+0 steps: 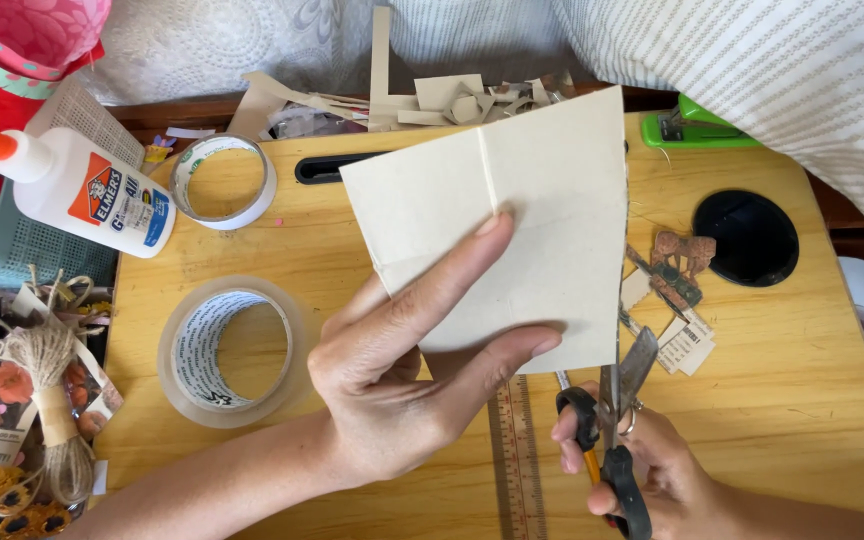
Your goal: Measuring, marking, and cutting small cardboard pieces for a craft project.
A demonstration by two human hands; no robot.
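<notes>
Beige card (542, 210), thin, light, semi-stiff, held flat above the wooden desk (782, 400); left hand (402, 370) fingers clamped near its lower edge, good grip there. Right hand (642, 470) closed through scissors (617, 420), blades parted at card's right edge

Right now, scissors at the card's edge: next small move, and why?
Probably close the scissors and run the cut further up the right edge of the card. The blades are open at its lower right corner, the left hand pinches the card steady, and the right hand is in the handles.

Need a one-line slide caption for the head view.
Left hand holds beige card while right hand cuts its edge with scissors.
</notes>
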